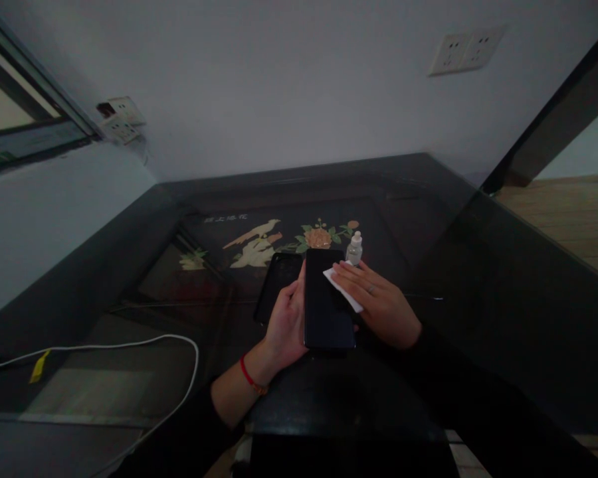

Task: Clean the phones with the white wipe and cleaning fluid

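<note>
Just beside phone [326,302]: case [279,282], bottle [354,248]; cable [129,352] well apart

A room in a home: dark lacquered table [478,279] under glass, inlaid with a bird [254,234] and flowers [319,236]; plain white walls bearing socket plates [466,51]; window frame [24,126] at left; wooden floor [573,212] at right; white cable [129,345] lying across the tabletop.
</note>
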Demonstrator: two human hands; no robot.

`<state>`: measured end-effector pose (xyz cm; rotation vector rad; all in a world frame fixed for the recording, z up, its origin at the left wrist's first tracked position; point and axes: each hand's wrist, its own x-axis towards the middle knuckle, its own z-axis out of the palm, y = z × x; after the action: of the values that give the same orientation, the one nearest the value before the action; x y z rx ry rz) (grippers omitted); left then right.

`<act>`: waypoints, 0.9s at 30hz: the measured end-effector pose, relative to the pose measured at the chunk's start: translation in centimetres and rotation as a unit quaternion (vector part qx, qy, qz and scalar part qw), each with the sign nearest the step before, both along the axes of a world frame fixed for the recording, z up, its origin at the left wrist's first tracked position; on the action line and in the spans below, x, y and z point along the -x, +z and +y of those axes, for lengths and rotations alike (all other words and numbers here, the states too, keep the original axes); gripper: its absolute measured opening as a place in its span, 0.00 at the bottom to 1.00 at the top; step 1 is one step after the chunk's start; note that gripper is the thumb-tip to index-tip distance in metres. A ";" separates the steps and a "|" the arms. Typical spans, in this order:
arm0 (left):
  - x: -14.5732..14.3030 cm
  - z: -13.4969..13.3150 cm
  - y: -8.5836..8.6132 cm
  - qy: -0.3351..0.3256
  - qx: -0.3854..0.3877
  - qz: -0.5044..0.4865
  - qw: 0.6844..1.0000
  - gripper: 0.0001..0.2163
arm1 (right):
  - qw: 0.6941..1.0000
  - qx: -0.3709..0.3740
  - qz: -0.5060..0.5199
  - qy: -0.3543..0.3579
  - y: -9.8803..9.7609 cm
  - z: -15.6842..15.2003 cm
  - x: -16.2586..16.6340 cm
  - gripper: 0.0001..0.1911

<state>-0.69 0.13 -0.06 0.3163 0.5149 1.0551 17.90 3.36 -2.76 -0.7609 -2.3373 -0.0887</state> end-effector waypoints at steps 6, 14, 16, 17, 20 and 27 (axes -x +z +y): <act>0.3 0.4 0.0 0.015 -0.003 0.018 1.000 0.28 | 0.985 -0.050 -0.075 0.148 0.5 -2.0 1.5 0.21; 0.2 0.6 0.3 0.067 0.005 -0.001 0.998 0.26 | 0.994 -0.061 -0.032 0.086 0.5 -1.3 0.8 0.21; 0.2 0.7 0.0 0.054 -0.001 -0.002 0.999 0.26 | 0.986 -0.074 -0.051 0.144 0.5 -2.1 1.6 0.20; 0.3 0.7 -0.2 0.045 -0.004 0.003 0.999 0.26 | 0.982 -0.078 -0.057 0.164 0.6 -2.5 2.0 0.19; 0.4 0.8 -0.7 0.037 -0.023 0.015 0.999 0.27 | 0.978 -0.082 -0.060 0.183 0.7 -2.8 2.4 0.19; 1.2 1.3 -0.8 0.082 -0.021 -0.009 0.996 0.25 | 0.981 -0.088 -0.018 0.172 1.4 -1.4 0.0 0.17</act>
<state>-1.89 1.42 -0.82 0.3041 0.5092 1.2290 17.87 2.01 -1.32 -0.2642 -2.4200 -0.1559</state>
